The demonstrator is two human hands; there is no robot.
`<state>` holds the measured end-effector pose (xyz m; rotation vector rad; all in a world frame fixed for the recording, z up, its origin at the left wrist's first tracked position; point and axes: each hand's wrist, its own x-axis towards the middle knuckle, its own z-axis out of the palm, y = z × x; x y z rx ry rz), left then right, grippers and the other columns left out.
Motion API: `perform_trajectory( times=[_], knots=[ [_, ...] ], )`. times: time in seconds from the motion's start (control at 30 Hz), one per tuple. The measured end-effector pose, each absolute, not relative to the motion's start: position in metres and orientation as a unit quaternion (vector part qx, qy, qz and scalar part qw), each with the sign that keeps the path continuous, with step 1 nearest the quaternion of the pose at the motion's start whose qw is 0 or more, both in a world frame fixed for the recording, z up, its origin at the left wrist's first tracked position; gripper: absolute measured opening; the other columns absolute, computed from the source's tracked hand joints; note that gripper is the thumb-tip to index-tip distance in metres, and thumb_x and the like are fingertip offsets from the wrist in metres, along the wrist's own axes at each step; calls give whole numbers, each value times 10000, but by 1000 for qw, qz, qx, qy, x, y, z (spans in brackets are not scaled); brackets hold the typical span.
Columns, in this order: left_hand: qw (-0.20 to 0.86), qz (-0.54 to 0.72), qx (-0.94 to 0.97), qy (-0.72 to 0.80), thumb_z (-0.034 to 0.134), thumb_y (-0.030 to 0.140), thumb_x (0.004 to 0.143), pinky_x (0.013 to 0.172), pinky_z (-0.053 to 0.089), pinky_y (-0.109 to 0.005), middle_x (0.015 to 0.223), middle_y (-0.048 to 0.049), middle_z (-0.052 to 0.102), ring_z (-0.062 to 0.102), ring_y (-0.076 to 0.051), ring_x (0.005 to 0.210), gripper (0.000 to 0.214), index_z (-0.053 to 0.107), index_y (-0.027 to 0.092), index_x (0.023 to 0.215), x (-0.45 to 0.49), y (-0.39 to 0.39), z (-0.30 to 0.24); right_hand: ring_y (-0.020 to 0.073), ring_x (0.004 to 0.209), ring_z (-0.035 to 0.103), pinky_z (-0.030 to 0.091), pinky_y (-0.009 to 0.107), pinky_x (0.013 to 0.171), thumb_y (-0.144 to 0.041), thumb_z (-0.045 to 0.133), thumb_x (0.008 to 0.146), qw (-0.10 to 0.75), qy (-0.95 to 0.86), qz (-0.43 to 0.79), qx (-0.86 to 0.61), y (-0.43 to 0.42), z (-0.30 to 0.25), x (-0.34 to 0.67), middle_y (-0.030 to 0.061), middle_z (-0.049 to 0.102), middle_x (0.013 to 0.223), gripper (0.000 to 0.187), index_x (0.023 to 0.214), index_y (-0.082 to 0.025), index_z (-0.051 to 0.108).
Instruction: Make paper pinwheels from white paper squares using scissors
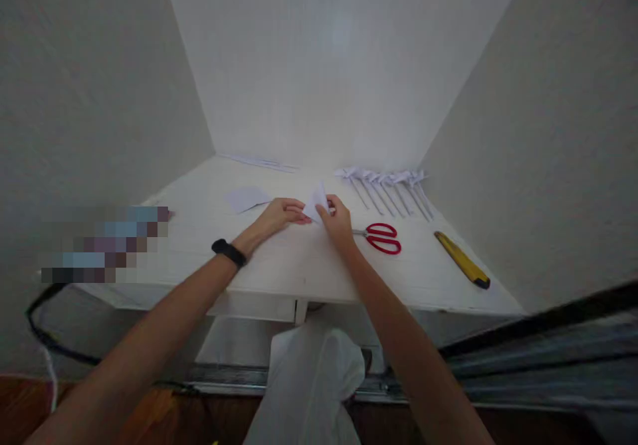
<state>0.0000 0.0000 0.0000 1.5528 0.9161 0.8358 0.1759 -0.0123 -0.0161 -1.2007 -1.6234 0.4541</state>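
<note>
White paper [314, 208], seemingly part-folded, is gripped by the left hand [280, 215] and right hand [339, 220] over the tabletop [294, 266]. Several folded pieces [383, 178] at back right look finished; flat paper [244, 198] at left appears unworked.

Left of the red-handled metal scissors [371, 233], both bare hands [339, 219] hold folded white paper [314, 206]; a slim yellow-and-black cutter [461, 259] lies to their right.
</note>
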Motion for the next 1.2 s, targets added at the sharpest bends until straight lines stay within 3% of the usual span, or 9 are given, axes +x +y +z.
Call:
perform_trajectory(
  times=[1.2],
  knots=[
    [508, 404, 634, 420, 585, 294, 891, 750, 552, -374, 1046, -70, 643, 640, -182, 874, 247, 602, 135, 1079, 0, 2, -4, 159, 853, 639, 550, 349, 746, -320, 568, 908, 515, -644, 242, -512, -9, -18, 176, 53, 646, 1014, 239, 1062, -142, 603]
  ],
)
